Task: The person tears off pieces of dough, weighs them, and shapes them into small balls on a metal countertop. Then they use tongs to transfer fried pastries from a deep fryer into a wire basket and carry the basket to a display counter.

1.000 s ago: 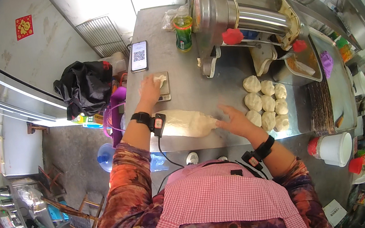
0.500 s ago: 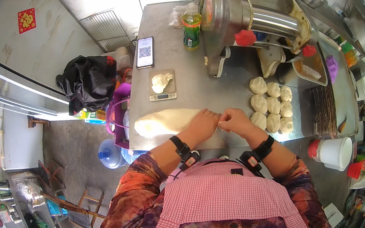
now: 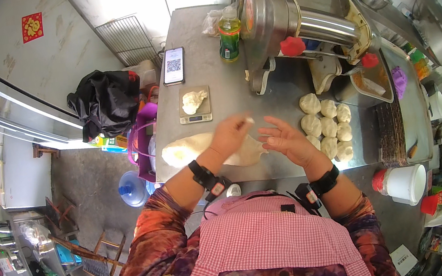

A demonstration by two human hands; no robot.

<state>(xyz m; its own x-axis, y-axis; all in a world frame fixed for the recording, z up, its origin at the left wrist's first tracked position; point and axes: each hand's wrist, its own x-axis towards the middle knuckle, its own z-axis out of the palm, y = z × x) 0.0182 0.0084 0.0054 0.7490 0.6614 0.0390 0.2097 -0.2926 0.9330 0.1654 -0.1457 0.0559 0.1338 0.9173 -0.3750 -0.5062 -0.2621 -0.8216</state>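
Observation:
My left hand (image 3: 230,136) is pinched on a small bit of dough (image 3: 249,120), raised over the long pale dough slab (image 3: 183,151) lying along the steel table's front edge. My right hand (image 3: 283,140) is just right of it, fingers apart, by the slab's right end. Above the slab, a dough lump (image 3: 192,102) rests on a small scale (image 3: 191,118). Several rounded dough balls (image 3: 309,104) sit in rows to my right.
A phone (image 3: 173,65), green bottle (image 3: 229,38) and steel roller machine (image 3: 324,27) stand on the table (image 3: 213,82). At left are a purple bag (image 3: 142,143) and water jug (image 3: 132,187). At right are a steel container (image 3: 367,92), stacked trays (image 3: 395,133) and a white bucket (image 3: 411,184).
My left hand has left the scale, where a dough lump now shows, met my right hand over the slab, then risen with a small bit while my right hand's fingers spread.

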